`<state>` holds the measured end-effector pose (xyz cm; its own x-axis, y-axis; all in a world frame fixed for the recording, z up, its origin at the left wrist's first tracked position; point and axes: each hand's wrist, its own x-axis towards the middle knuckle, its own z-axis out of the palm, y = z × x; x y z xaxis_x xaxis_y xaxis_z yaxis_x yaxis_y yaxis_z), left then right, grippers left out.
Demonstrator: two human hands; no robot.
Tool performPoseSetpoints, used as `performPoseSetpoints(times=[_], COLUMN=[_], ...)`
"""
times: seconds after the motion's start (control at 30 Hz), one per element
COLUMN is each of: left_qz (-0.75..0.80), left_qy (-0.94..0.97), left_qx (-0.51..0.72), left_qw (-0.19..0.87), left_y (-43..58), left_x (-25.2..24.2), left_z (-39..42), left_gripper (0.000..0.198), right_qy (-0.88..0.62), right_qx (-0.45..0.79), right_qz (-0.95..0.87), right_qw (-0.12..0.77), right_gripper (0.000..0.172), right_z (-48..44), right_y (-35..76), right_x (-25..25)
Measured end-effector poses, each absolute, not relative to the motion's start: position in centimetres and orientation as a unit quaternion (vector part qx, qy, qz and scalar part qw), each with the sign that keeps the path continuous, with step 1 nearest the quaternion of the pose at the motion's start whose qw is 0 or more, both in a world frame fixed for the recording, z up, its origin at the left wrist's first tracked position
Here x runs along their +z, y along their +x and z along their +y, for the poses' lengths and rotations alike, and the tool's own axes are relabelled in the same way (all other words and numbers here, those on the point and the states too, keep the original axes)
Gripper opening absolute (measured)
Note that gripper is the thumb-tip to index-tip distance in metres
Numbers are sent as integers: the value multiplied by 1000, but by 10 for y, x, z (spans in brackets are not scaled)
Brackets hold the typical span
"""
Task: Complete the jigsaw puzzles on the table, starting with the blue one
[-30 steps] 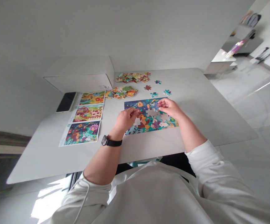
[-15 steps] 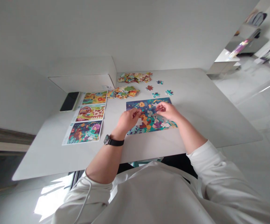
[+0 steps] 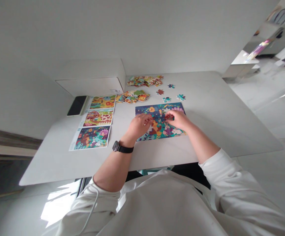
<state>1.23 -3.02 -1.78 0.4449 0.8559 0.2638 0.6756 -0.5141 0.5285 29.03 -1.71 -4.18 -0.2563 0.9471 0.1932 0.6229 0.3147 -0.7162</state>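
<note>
1. At near edge of white table (image 3: 58,167): person's torso in white hoodie (image 3: 162,209) fills bottom of view, sleeves pushed back to forearms, thin hoodie cord (image 3: 91,203) hanging by L arm.
2. L hand (image 3: 138,126): on left side of jigsaw puzzle (image 3: 160,132), fingers curled & pinched down toward its middle. Black wristwatch (image 3: 122,148) on L wrist. Can't tell if fingers grasp a piece; fingertips hidden.
3. R hand (image 3: 178,119): on right part of same puzzle, fingers bent inward, tips close to L hand but apart from it. Grip also can't tell, no held piece clearly visible.
4. Puzzle: flat on table, directly in front of person, btwn both hands, multicolored w/ dark blue top & teal/floral lower area.
5. Left of puzzle: 3 printed picture sheets in a column, nearest sheet (image 3: 90,137) blue-green, middle sheet (image 3: 98,117) w/ red barn, far sheet (image 3: 103,102) yellow-green.
6. Beyond puzzle: loose puzzle pcs (image 3: 132,96) in low heap, 2nd heap of pcs (image 3: 144,81) farther back, 4 single pcs (image 3: 172,93) scattered to right.
7. Far left: black phone (image 3: 77,105) beside sheets, white box (image 3: 90,78) at far table corner.
</note>
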Motion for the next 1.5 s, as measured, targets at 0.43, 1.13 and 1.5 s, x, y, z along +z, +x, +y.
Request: performPoseSetpoints(times=[0.43,1.13,1.5], left_qz=[345,404,436], left_qy=[898,838,748], left_qx=[211,282,308], left_qw=[176,235,395], left_y=[24,26,32], left_x=[-35,-23,-26], left_z=[-33,-33,-34], left_gripper=[40,37,23], right_qy=[-530,-489,-449], right_qx=[229,415,463], right_qz=[-760,-637,-663], right_qw=[299,428,381], right_gripper=[18,36,44], right_z=[-19,-15,-24], right_y=[290,292,272], right_x=[-36,-33,-35])
